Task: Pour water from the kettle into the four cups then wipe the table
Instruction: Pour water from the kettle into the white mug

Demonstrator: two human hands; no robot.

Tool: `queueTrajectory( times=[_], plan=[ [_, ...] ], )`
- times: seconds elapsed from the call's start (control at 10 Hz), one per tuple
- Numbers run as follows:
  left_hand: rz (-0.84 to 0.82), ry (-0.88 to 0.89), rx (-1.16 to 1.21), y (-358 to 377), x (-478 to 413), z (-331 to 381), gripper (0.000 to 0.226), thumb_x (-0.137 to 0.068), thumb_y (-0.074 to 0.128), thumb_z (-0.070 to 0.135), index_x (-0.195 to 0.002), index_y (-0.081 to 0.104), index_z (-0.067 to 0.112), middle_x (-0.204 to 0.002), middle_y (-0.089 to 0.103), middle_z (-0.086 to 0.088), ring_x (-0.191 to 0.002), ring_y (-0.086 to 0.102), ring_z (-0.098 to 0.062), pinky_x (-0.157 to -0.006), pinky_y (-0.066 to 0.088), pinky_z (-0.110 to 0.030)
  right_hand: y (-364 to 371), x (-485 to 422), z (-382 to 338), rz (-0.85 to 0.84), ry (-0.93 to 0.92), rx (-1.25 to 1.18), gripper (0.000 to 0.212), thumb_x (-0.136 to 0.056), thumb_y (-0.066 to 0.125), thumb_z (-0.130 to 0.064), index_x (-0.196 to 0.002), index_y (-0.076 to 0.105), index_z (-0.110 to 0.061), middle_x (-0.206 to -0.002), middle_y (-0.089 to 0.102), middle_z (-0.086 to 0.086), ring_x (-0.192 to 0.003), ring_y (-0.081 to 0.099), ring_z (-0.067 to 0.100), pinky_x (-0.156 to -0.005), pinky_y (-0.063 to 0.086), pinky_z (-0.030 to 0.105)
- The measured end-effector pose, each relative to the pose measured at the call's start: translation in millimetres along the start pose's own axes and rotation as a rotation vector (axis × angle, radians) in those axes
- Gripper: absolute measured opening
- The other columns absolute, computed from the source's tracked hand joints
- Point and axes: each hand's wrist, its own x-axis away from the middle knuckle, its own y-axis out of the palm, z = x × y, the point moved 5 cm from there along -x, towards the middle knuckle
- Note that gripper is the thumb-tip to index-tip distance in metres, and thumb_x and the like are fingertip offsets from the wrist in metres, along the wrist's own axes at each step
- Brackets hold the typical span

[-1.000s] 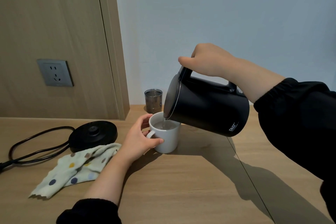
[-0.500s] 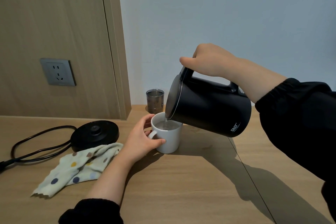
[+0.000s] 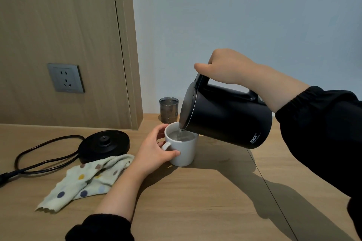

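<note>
A black kettle point(image 3: 227, 117) is tilted steeply to the left, held by its handle in my right hand point(image 3: 227, 66). A thin stream of water runs from its spout into a white mug point(image 3: 185, 149) on the wooden table point(image 3: 195, 201). The mug holds water well up its wall. My left hand point(image 3: 154, 150) grips the mug on its left side, around the handle. A small grey glass cup point(image 3: 168, 109) stands behind the mug by the wall. A pale dotted cloth point(image 3: 88, 180) lies crumpled left of my left forearm.
The kettle's round black base point(image 3: 103, 144) sits behind the cloth, its cord point(image 3: 39, 154) looping off to the left edge. A wall socket point(image 3: 65, 78) is set in the wooden panel at left. A seam point(image 3: 270, 188) crosses the table at right.
The stream keeps running and the mug's water level looks slightly higher. Both hands hold the same grips; only the view has shifted a little.
</note>
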Motion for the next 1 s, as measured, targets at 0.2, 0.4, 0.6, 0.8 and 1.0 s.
queueTrajectory(
  times=[0.2,0.4,0.6,0.8,1.0],
  plan=[
    [-0.008,-0.002,0.002,0.0,-0.9,-1.1,0.077,-0.068,0.083,0.012,-0.131,0.043,0.029,-0.124,0.053,0.013,-0.109,0.051,-0.002,-0.071,0.044,-0.001,0.8,-0.1,0.3,-0.001,0.004,0.003,0.051,-0.092,0.047,-0.047,-0.06,0.025,-0.015,-0.057,0.027,0.004,-0.053,0.027,0.023,-0.052,0.02,0.033],
    [-0.006,-0.008,0.001,-0.2,-1.1,-2.2,0.076,-0.068,0.083,0.012,-0.131,0.044,0.029,-0.124,0.053,0.013,-0.106,0.052,0.002,-0.07,0.044,-0.002,0.8,-0.1,-1.2,0.003,0.001,0.013,0.051,-0.092,0.047,-0.048,-0.06,0.024,-0.015,-0.057,0.026,0.003,-0.052,0.026,0.023,-0.052,0.019,0.033],
    [0.0,-0.008,-0.02,-0.1,-1.6,-2.1,0.076,-0.068,0.083,0.013,-0.132,0.044,0.028,-0.124,0.053,0.013,-0.106,0.051,0.001,-0.069,0.044,-0.001,0.8,0.7,-3.0,0.002,-0.001,0.019,0.05,-0.091,0.047,-0.048,-0.061,0.024,-0.015,-0.058,0.026,0.003,-0.052,0.026,0.023,-0.052,0.019,0.033],
    [0.002,-0.001,-0.016,-0.2,-0.8,-1.4,0.076,-0.068,0.083,0.011,-0.132,0.044,0.026,-0.125,0.053,0.011,-0.105,0.051,0.003,-0.069,0.044,-0.001,0.0,0.6,-4.2,0.006,-0.002,0.029,0.05,-0.091,0.047,-0.048,-0.061,0.024,-0.015,-0.058,0.027,0.003,-0.053,0.026,0.024,-0.052,0.019,0.033],
    [0.002,-0.006,-0.018,-0.2,-0.5,-0.6,0.076,-0.068,0.083,0.011,-0.132,0.044,0.025,-0.126,0.053,0.01,-0.104,0.051,0.003,-0.07,0.043,0.0,1.0,-0.5,-4.2,0.009,-0.01,0.019,0.049,-0.09,0.047,-0.047,-0.061,0.023,-0.016,-0.058,0.024,0.003,-0.053,0.024,0.023,-0.052,0.018,0.033]
  ],
)
